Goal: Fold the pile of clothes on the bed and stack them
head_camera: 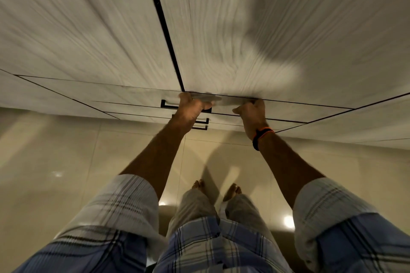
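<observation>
Gripping drawer front (221,100), hands (193,104), handles (200,121) below

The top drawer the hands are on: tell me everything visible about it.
The top drawer is a wide, pale front with a wood-grain look, the highest of a stack of drawers below two tall doors. A black bar handle sits on its face. The left hand and the right hand both grip its upper edge, fingers curled over it. That edge is blurred. Whether it stands open cannot be told.
</observation>
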The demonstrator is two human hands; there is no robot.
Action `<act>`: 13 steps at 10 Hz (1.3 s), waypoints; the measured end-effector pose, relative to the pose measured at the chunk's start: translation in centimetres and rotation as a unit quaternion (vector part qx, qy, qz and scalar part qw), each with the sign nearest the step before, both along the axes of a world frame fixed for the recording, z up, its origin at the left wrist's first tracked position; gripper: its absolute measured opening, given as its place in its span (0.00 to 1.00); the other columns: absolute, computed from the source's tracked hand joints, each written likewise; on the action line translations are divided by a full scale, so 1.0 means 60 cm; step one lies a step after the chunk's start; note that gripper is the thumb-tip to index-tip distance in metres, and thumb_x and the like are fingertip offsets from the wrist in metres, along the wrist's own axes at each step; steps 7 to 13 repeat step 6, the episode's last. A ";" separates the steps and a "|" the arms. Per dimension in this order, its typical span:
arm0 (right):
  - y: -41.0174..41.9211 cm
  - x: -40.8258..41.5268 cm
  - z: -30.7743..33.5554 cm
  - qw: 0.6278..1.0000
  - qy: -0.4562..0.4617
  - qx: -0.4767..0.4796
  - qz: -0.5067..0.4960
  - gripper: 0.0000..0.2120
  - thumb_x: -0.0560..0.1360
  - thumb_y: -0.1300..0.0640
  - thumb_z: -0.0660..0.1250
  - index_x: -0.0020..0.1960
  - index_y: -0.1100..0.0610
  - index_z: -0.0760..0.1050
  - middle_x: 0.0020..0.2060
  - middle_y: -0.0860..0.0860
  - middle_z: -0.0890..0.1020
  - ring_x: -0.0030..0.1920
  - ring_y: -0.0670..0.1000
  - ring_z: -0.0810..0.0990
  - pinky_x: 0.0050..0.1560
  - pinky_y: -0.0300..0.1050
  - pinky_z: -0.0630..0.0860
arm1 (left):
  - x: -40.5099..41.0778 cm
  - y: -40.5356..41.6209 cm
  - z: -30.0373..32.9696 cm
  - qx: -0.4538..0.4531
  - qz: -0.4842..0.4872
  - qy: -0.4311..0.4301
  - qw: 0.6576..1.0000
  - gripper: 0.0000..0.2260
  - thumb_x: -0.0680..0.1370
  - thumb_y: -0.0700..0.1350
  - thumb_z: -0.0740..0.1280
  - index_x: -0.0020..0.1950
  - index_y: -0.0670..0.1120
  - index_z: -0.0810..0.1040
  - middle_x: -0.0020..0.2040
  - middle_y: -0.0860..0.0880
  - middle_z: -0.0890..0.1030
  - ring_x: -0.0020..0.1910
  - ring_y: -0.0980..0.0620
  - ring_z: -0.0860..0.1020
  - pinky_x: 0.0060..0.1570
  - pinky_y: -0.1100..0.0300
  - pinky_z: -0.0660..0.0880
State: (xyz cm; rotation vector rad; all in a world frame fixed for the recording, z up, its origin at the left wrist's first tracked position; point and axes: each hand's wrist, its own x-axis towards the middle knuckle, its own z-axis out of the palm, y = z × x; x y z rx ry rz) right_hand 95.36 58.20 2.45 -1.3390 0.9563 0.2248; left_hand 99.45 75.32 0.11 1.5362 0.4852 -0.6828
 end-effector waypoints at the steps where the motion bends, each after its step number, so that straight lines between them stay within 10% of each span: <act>1: 0.002 -0.004 0.004 1.000 -0.018 -0.018 0.001 0.30 0.68 0.76 0.65 0.68 0.68 0.60 0.63 0.59 0.71 0.62 0.59 0.72 0.67 0.53 0.72 | -0.007 0.000 0.016 0.001 0.006 -0.003 1.000 0.58 0.50 0.53 0.80 0.75 0.39 0.57 0.69 0.42 0.74 0.66 0.43 0.74 0.68 0.46 0.70; 3: -0.015 -0.007 0.025 0.999 -0.009 -0.006 0.042 0.10 0.72 0.73 0.65 0.47 0.60 0.72 0.46 0.52 0.77 0.59 0.59 0.77 0.64 0.55 0.74 | -0.020 0.006 0.092 0.052 -0.051 -0.010 0.997 0.22 0.70 0.40 0.76 0.63 0.41 0.77 0.59 0.47 0.81 0.57 0.41 0.79 0.65 0.46 0.72; 4: -0.017 -0.017 0.041 0.999 -0.013 -0.024 0.039 0.09 0.72 0.72 0.68 0.45 0.59 0.73 0.45 0.51 0.77 0.54 0.55 0.78 0.62 0.53 0.75 | -0.032 0.011 0.100 0.073 -0.061 -0.018 0.995 0.25 0.73 0.38 0.74 0.68 0.40 0.70 0.61 0.49 0.77 0.60 0.49 0.76 0.49 0.63 0.74; 6: -0.007 -0.059 0.057 0.988 0.020 -0.073 0.137 0.44 0.67 0.60 0.77 0.76 0.59 0.57 0.68 0.54 0.72 0.64 0.55 0.74 0.65 0.49 0.73 | -0.079 0.034 0.111 0.135 -0.122 -0.002 0.983 0.43 0.73 0.46 0.76 0.79 0.41 0.53 0.78 0.44 0.60 0.75 0.44 0.62 0.69 0.55 0.64; 13: -0.007 -0.059 0.057 0.988 0.020 -0.073 0.137 0.44 0.67 0.60 0.77 0.76 0.59 0.57 0.68 0.54 0.72 0.64 0.55 0.74 0.65 0.49 0.73 | -0.079 0.034 0.111 0.135 -0.122 -0.002 0.983 0.43 0.73 0.46 0.76 0.79 0.41 0.53 0.78 0.44 0.60 0.75 0.44 0.62 0.69 0.55 0.64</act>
